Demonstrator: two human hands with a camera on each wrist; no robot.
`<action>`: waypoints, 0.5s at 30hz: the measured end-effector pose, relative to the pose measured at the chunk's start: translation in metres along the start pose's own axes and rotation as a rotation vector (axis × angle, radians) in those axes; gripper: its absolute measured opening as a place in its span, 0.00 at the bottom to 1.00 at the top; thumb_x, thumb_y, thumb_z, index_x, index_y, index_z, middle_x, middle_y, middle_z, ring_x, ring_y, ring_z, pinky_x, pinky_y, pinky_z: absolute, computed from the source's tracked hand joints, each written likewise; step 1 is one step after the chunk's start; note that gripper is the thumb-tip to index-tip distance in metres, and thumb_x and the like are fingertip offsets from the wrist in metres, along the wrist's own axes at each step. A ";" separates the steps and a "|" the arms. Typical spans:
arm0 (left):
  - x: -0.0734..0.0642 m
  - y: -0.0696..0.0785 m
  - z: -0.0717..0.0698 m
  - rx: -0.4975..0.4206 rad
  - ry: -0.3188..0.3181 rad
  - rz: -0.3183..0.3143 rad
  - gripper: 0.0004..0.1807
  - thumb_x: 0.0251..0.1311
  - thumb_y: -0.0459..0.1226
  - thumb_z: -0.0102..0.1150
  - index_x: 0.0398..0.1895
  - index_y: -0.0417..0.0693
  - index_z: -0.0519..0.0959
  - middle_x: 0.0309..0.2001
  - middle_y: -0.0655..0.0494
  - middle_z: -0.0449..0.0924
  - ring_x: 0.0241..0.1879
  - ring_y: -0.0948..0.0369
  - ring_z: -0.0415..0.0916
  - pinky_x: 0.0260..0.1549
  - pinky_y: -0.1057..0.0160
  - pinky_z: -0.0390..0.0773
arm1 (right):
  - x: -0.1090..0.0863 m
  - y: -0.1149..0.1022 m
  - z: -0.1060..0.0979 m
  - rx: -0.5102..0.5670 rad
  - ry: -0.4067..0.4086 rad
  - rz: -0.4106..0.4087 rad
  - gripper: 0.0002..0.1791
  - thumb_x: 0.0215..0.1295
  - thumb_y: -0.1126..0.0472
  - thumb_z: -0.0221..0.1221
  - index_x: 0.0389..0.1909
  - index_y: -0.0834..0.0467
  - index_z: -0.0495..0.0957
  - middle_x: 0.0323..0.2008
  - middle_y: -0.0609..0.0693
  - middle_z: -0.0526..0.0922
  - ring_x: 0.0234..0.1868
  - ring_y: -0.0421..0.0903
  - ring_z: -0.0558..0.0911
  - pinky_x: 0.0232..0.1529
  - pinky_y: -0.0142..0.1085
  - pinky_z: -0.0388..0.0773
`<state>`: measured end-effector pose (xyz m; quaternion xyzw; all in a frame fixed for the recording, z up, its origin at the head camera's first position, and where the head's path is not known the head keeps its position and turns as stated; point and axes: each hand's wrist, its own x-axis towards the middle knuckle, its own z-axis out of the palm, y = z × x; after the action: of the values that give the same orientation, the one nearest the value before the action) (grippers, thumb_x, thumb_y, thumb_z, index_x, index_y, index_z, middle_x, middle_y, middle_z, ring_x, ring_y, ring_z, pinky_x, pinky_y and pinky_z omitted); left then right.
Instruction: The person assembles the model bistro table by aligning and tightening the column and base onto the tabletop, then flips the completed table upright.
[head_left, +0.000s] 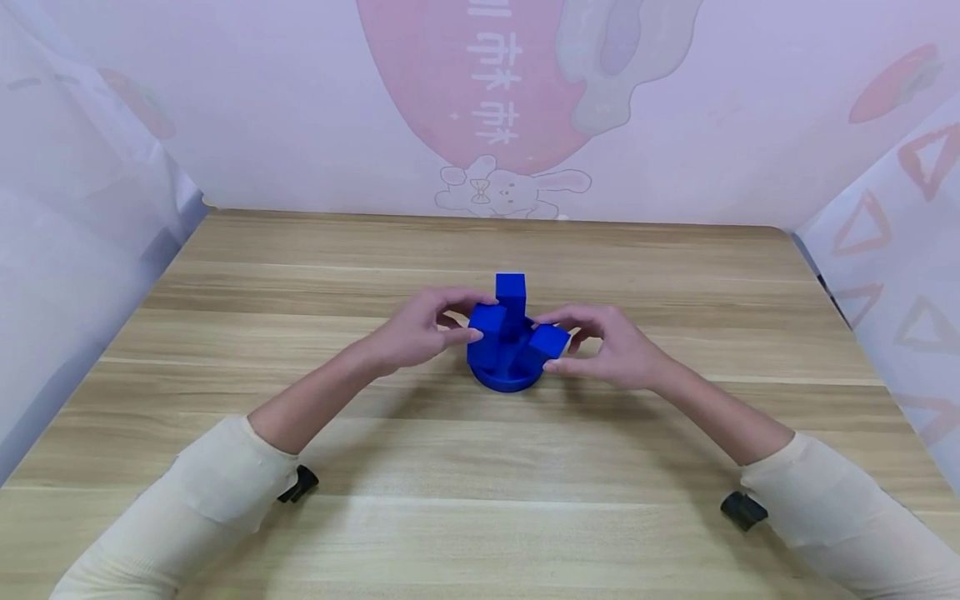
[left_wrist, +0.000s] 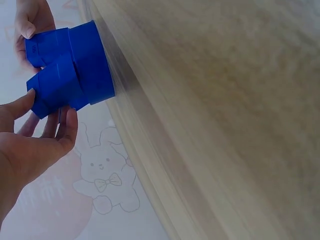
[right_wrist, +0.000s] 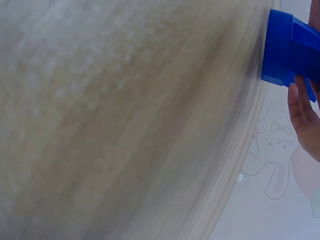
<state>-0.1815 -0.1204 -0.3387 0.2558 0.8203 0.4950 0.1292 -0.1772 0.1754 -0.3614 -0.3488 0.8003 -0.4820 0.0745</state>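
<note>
A blue round base (head_left: 507, 384) stands on the wooden table with three square-topped blue blocks on it. My left hand (head_left: 420, 333) pinches the left block (head_left: 487, 323) between thumb and fingers. On the other side, my right hand (head_left: 611, 348) grips the right block (head_left: 551, 340), which leans outward. Behind them the rear block (head_left: 511, 292) rises upright and taller in view, held by neither hand. In the left wrist view, the base (left_wrist: 92, 62) sits at the tabletop, with both hands at the blocks. Only part of the right hand (right_wrist: 307, 122) shows in the right wrist view.
The wood-grain table (head_left: 480, 517) reaches back to a pale printed panel (head_left: 300, 125) with rabbit and strawberry drawings. White sheets (head_left: 67, 183) hang along both sides. Black clips (head_left: 300, 483) show beneath the cream sleeves (head_left: 217, 475).
</note>
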 end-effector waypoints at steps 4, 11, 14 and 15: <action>0.001 0.000 0.004 0.023 0.024 -0.017 0.28 0.63 0.29 0.69 0.67 0.35 0.75 0.54 0.42 0.83 0.54 0.49 0.79 0.54 0.51 0.82 | 0.000 -0.001 0.000 -0.001 -0.002 0.006 0.27 0.58 0.69 0.74 0.59 0.66 0.81 0.54 0.57 0.87 0.46 0.54 0.84 0.42 0.47 0.87; 0.002 0.005 0.014 0.128 0.167 -0.090 0.33 0.54 0.41 0.80 0.57 0.36 0.73 0.49 0.44 0.81 0.50 0.49 0.79 0.48 0.52 0.82 | 0.000 -0.001 0.000 -0.005 -0.001 0.002 0.26 0.58 0.69 0.74 0.59 0.66 0.81 0.55 0.57 0.86 0.46 0.55 0.84 0.42 0.47 0.87; 0.003 0.006 0.016 0.158 0.190 -0.103 0.30 0.54 0.43 0.80 0.51 0.39 0.72 0.47 0.45 0.81 0.49 0.50 0.79 0.48 0.53 0.82 | 0.000 -0.002 0.000 -0.005 -0.002 -0.001 0.27 0.58 0.70 0.74 0.59 0.67 0.81 0.55 0.58 0.86 0.46 0.55 0.84 0.42 0.47 0.87; 0.003 0.006 0.017 0.167 0.193 -0.107 0.29 0.55 0.43 0.80 0.50 0.39 0.72 0.47 0.45 0.81 0.49 0.50 0.79 0.48 0.53 0.82 | 0.000 -0.003 0.000 -0.005 -0.003 -0.002 0.27 0.58 0.70 0.74 0.59 0.66 0.81 0.55 0.58 0.86 0.46 0.55 0.84 0.42 0.47 0.87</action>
<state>-0.1748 -0.1039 -0.3413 0.1728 0.8798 0.4396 0.0541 -0.1764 0.1748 -0.3590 -0.3504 0.8011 -0.4795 0.0743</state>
